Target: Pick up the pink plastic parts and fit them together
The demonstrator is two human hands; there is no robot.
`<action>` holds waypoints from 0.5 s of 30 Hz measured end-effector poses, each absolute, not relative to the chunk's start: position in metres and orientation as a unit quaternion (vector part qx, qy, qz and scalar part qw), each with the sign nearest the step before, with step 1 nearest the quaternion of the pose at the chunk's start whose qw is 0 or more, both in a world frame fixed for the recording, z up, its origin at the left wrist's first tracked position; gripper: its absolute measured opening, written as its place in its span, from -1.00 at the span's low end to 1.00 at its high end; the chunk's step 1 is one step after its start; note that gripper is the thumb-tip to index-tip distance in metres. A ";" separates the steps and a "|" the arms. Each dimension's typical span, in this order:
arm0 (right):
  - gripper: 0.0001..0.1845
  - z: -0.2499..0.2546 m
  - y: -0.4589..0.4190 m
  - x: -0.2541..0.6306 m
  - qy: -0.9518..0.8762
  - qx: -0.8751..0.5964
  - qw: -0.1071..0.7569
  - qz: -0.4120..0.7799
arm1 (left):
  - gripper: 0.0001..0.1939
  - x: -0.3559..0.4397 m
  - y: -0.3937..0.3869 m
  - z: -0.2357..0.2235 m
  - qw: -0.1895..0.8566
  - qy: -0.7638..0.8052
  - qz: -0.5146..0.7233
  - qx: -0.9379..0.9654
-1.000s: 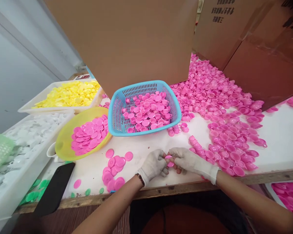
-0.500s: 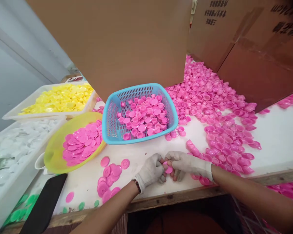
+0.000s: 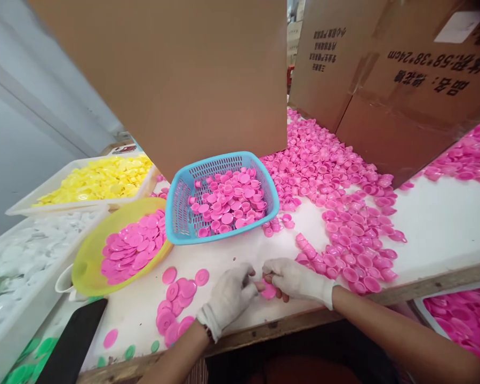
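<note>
In white fingerless gloves, both my hands are low over the white tabletop. My right hand [image 3: 298, 280] pinches a small pink toy saucer [image 3: 269, 290]; its fingers partly cover it, so I cannot tell whether a cup is attached. My left hand [image 3: 231, 294] is just to the left, its fingers apart and fingertips close to the saucer's edge. Loose pink saucers [image 3: 176, 298] lie left of my left hand. Beyond my hands stands a blue basket [image 3: 220, 238] of pink toy cups and saucers. Right of my right hand spread many pink toy cups [image 3: 354, 234].
A yellow basin [image 3: 84, 266] of pink saucers is at the left, by trays of white pieces [image 3: 28, 250] and yellow pieces [image 3: 104, 178]. A black phone [image 3: 74, 341] lies near the front edge. Large cardboard boxes [image 3: 184, 80] stand behind.
My left hand has drawn away from the saucer, to the left. My right hand keeps the saucer. The camera view has shifted slightly to the right and up.
</note>
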State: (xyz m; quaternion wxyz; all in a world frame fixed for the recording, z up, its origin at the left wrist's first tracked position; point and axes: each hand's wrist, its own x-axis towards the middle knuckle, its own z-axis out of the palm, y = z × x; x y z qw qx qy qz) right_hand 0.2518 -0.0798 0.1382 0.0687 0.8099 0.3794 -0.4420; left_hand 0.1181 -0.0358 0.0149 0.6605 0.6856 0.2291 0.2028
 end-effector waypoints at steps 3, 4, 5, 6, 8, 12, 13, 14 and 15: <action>-0.87 0.167 -0.061 0.238 0.439 0.790 -0.095 -0.418 | -0.82 0.093 -0.024 -0.003 0.560 0.321 0.203 0.737; -0.77 0.178 -0.054 0.236 0.451 0.778 -0.182 -0.397 | -0.81 0.086 -0.019 -0.012 0.518 0.351 0.191 0.756; -0.68 0.187 -0.047 0.235 0.458 0.771 -0.241 -0.371 | -0.80 0.080 -0.015 -0.020 0.478 0.377 0.166 0.776; -0.64 0.194 -0.041 0.236 0.468 0.770 -0.268 -0.341 | -0.77 0.076 -0.011 -0.029 0.443 0.394 0.137 0.794; -0.67 0.200 -0.035 0.245 0.497 0.785 -0.230 -0.289 | -0.73 0.072 -0.009 -0.043 0.397 0.404 0.089 0.820; -0.77 0.176 -0.040 0.276 0.579 0.796 0.075 -0.159 | -0.70 0.076 -0.014 -0.054 0.388 0.415 0.083 0.819; -0.75 0.167 -0.042 0.282 0.586 0.789 0.142 -0.116 | -0.71 0.078 -0.016 -0.053 0.402 0.422 0.092 0.807; -0.72 0.159 -0.044 0.286 0.586 0.784 0.193 -0.078 | -0.73 0.079 -0.017 -0.051 0.421 0.427 0.105 0.793; -0.70 0.151 -0.046 0.288 0.580 0.781 0.224 -0.051 | -0.76 0.079 -0.018 -0.050 0.444 0.429 0.122 0.777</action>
